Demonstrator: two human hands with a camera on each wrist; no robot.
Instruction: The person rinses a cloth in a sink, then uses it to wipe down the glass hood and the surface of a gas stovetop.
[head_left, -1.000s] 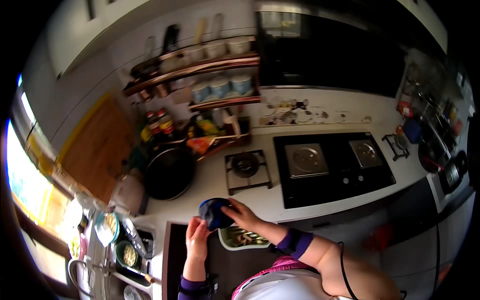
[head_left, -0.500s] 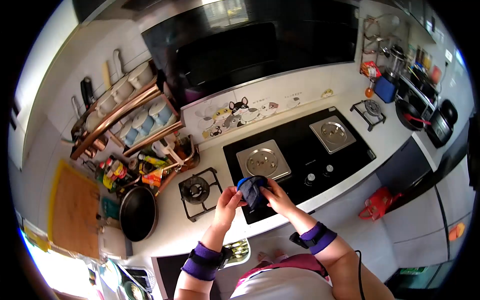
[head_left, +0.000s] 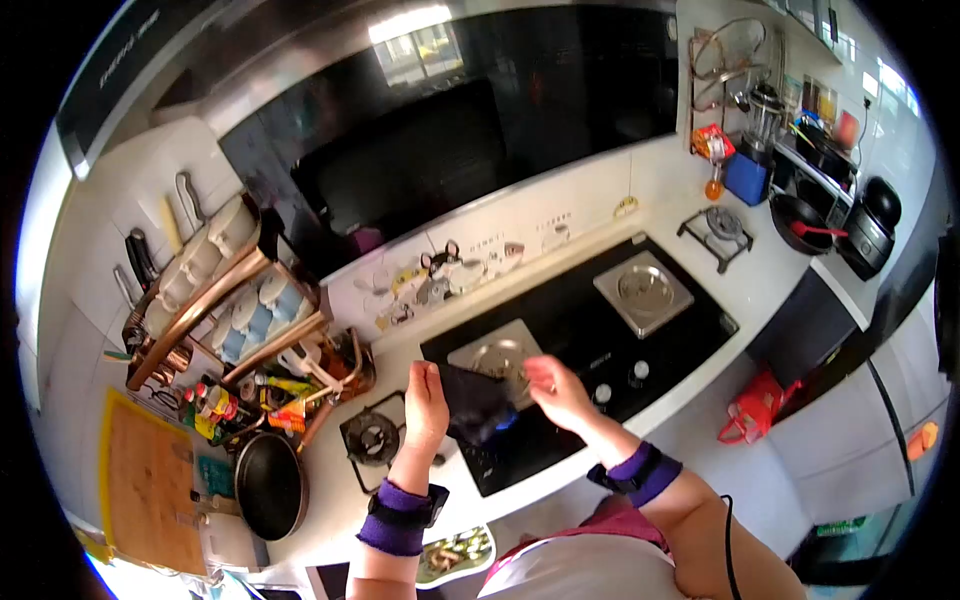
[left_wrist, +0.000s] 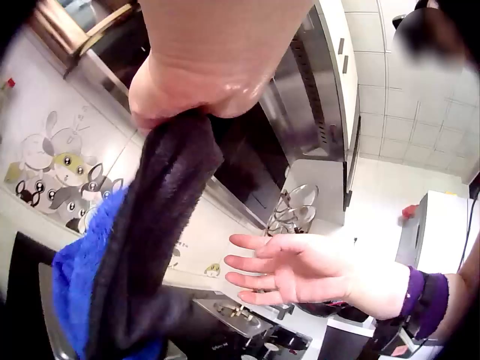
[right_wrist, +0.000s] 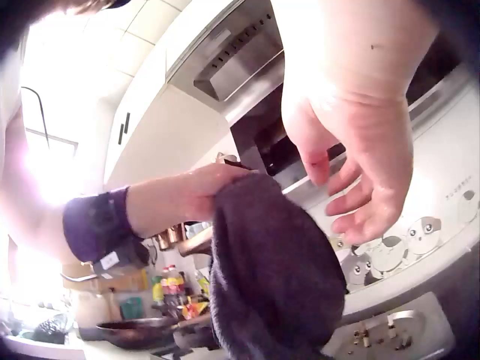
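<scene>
In the head view, my left hand [head_left: 427,408] holds a dark grey cloth with a blue side [head_left: 476,402] over the black cooktop [head_left: 690,332]. The left wrist view shows the cloth [left_wrist: 161,217] hanging down from that hand, its fluffy blue side turned outward. From the right wrist view the cloth [right_wrist: 274,270] spreads wide below the left hand's grip. My right hand [head_left: 562,395] is apart from the cloth, a little to its right. In the left wrist view the right hand's palm [left_wrist: 300,270] shows, its fingers extended and holding nothing.
Left of the cooktop stands a pot stand [head_left: 372,438], with a black frying pan [head_left: 270,488] and a cutting board [head_left: 150,485] beyond. A white bin of scraps [head_left: 456,556] sits below the counter's front edge. Farther right is another pot stand [head_left: 718,235].
Both hands held the cloth before; now the right hand has let go and the left alone holds it. The hands went from the counter's front edge to over the cooktop.
</scene>
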